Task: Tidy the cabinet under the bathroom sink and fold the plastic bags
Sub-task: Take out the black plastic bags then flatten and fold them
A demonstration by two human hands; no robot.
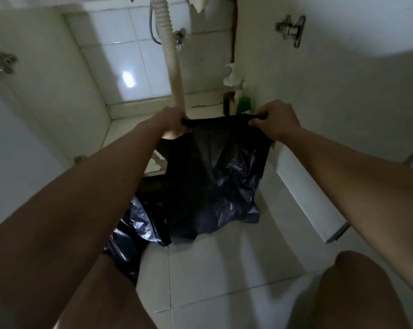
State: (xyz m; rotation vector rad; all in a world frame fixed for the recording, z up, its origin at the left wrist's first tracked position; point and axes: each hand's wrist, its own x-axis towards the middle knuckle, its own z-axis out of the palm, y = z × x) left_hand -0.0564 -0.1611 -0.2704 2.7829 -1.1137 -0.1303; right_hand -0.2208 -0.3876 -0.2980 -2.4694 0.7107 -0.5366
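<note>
A black plastic bag [215, 176] hangs spread out in front of the open cabinet [120, 119], its lower edge touching the tiled floor. My left hand [172, 124] grips its top left corner, and my right hand [276, 119] pinches its top right corner, so the top edge is stretched between them. More crumpled black plastic bags [134, 231] lie on the floor below my left forearm, partly hidden by it.
Inside the cabinet a white corrugated drain hose [169, 55] runs down the middle. A white pump bottle [231, 77] and a green bottle [244, 104] stand at the back right. Door hinges [290, 29] show on both sides. My knee [357, 290] is at lower right.
</note>
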